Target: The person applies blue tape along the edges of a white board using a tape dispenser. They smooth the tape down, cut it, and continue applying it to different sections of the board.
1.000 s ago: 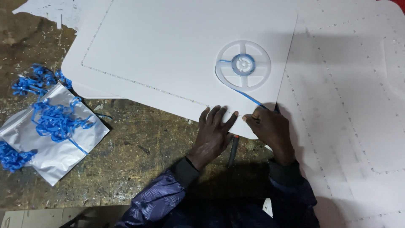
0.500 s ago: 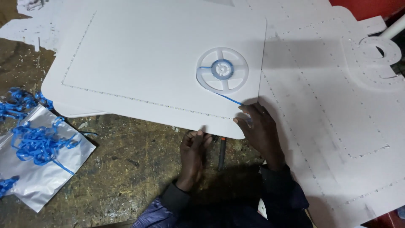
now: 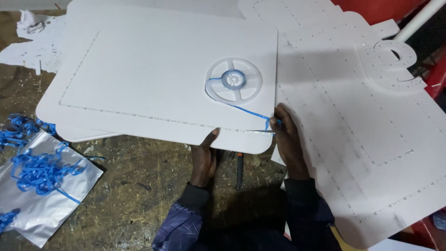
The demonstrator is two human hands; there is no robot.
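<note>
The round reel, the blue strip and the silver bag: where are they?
round reel (image 3: 233,80): head view, on its blue hub.
blue strip (image 3: 246,111): head view, on its loose stretch.
silver bag (image 3: 44,209): head view, on bare foil.

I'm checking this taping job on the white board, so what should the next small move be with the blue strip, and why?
Probably press the blue strip down along the board's front edge. The right hand pinches its free end at the white board corner, by the shiny dotted line, while the left hand holds the near edge steady. The strip runs slack from the white reel.
</note>
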